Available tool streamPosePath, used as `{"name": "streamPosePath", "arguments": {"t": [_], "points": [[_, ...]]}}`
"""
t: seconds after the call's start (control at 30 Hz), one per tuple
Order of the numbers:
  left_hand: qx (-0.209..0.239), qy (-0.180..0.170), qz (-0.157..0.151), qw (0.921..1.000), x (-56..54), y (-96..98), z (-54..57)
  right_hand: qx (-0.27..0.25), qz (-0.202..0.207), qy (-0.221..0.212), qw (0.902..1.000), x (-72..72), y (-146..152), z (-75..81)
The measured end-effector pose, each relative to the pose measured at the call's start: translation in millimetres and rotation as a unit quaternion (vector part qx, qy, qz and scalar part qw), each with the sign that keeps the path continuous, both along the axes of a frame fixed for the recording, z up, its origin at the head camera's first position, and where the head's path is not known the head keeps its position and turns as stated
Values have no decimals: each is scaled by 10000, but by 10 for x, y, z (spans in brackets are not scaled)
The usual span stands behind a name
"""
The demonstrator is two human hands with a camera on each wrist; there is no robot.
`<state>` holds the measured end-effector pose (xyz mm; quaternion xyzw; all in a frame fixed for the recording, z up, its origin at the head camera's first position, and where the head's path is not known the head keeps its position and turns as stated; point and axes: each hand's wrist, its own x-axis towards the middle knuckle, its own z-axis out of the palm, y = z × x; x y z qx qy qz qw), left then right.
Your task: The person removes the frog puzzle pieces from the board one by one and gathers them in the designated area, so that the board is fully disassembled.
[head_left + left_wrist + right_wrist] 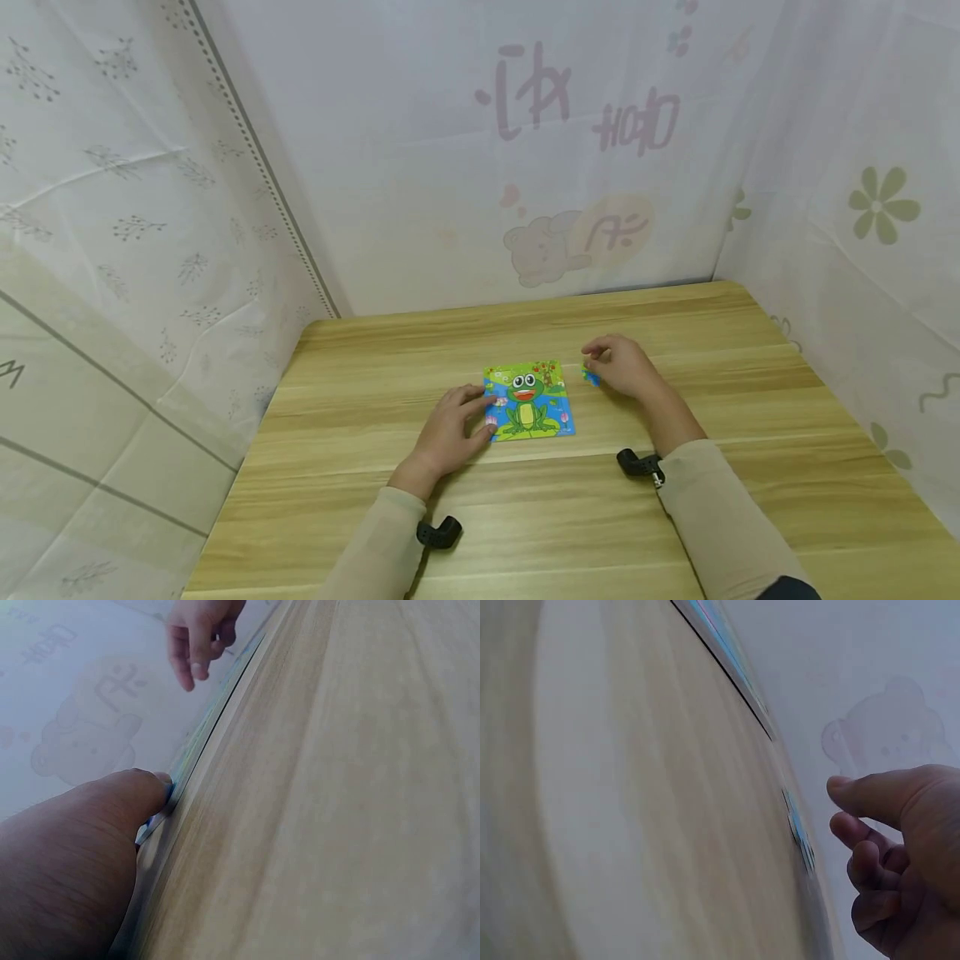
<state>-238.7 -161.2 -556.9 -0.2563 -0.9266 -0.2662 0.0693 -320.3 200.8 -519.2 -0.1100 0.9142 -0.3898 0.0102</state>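
Observation:
A square frog picture puzzle (527, 412) lies flat on the wooden table, showing a green frog on a blue and green background. My left hand (450, 429) rests at its left edge, the fingers loosely spread and the thumb touching near the lower left corner. In the left wrist view the thumb (142, 791) presses on the puzzle's edge. Right of the puzzle lie small blue and green puzzle pieces (591, 377), partly covered by my right hand (622, 367). The right wrist view shows that hand's loosely bent fingers apart from the pieces (800, 831), holding nothing.
The wood-grain table (360, 467) reaches back to a white printed curtain (420, 167). More patterned cloth hangs along the left and right sides. A black wrist camera (439, 533) sits on the left sleeve, another black camera (637, 463) on the right.

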Motion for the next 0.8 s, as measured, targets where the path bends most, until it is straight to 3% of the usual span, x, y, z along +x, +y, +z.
{"name": "streamPosePath", "arguments": {"t": [0.43,0.8], "points": [[-57,-27,15,10000,5,7,19,-136,559,-129,9983,61,-498,20],[-41,-91,51,9999,13,21,28,19,923,-263,9954,17,-745,-26]]}}
